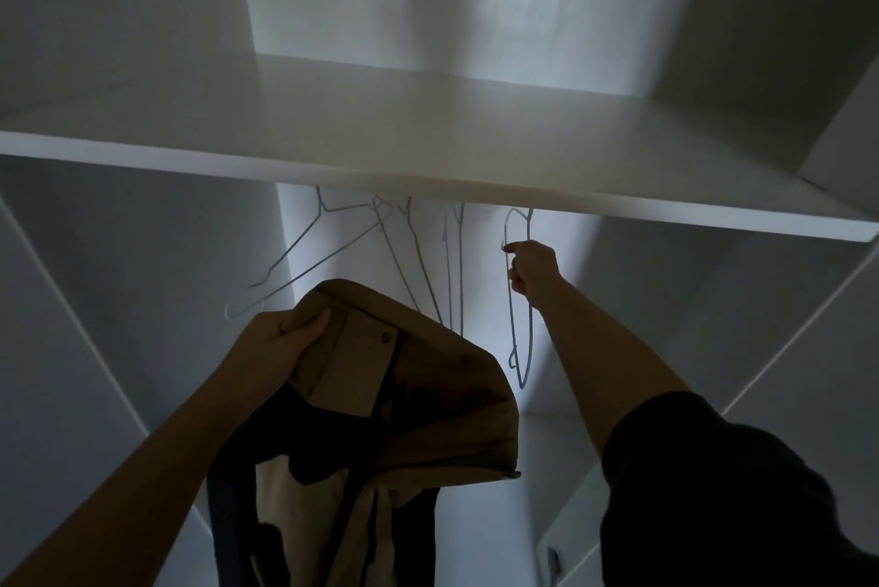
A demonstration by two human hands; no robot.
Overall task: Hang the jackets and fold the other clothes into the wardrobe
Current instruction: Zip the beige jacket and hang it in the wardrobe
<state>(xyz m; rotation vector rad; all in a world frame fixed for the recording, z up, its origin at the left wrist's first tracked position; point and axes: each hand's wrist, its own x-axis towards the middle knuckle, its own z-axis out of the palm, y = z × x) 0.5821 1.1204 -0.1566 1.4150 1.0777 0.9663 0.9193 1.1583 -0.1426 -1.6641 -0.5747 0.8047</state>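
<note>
Fingers [512,248] of the right hand [535,270] are curled around one side of a wire hanger [512,325], with the index finger hooked over the wire near its top. Fingers [307,325] of the left hand [278,346] are closed on the upper edge of a tan jacket [428,401] and grip the fabric.

The scene is the dim interior of a white wardrobe [119,277]. A white shelf [428,148] runs across the full width from left to right. The compartment above it has a lit back wall bearing a soft shadow. Below the shelf, several other wire hangers [461,272] hang in a loose row. Their hooks are hidden behind the front edge of the shelf, so the rail cannot be seen.

The right arm, in a dark sleeve [713,491] pushed up above the forearm, extends up and far into the lower compartment, right of centre. The left forearm rises from the near left corner and holds its hand near centre, well apart from the right hand.

The jacket hangs from the left hand in the near centre, in front of the hangers. Its long axis is vertical. The collar or hood end points up, and the body drops out of view at the near edge. The dark lining and one snap button [386,337] face the camera. The gripped hanger hangs edge-on, with its long axis close to vertical.
</note>
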